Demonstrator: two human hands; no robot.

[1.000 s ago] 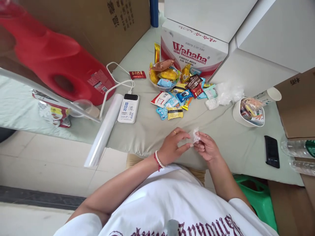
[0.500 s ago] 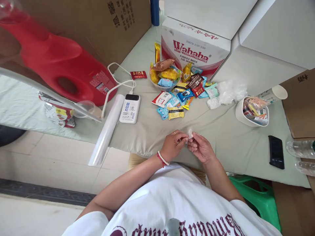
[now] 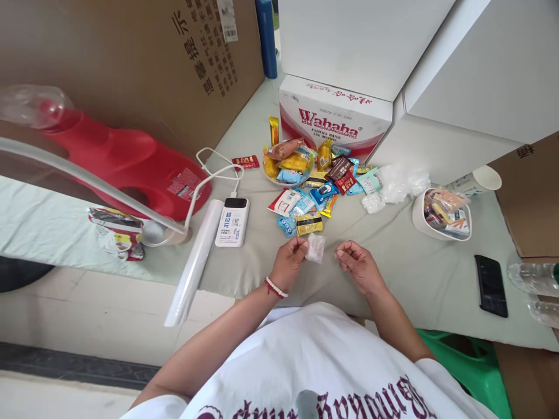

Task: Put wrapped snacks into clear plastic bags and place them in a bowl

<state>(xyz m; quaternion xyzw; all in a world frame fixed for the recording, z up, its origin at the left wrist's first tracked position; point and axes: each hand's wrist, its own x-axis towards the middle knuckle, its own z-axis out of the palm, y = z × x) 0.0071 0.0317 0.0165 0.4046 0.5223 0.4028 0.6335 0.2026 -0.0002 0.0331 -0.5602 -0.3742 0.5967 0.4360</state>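
My left hand [image 3: 288, 262] is closed, thumb and finger pinching the edge of a small clear plastic bag [image 3: 315, 248]. The bag is flattened and hangs over the cloth to the right of the fingertips. Apart from it, on the right, my right hand [image 3: 358, 266] has its fingers curled in, thumb against the forefinger, with nothing visible between them. Just beyond the hands lies a pile of wrapped snacks [image 3: 309, 223]. Farther right sits a heap of crumpled clear plastic bags [image 3: 399, 181].
A bowl of snacks [image 3: 288, 174] stands before the Wahaha carton [image 3: 336, 116]. At right are a white bin [image 3: 441, 231] and a phone [image 3: 491, 285]. On the left lie a power bank [image 3: 233, 223], a plastic film roll [image 3: 192, 262] and a red jug [image 3: 131, 157].
My hands have moved apart. The crumpled plastic both were holding is now spread flatter in my left hand, and my right hand has let go of it. The view has tilted up slightly.
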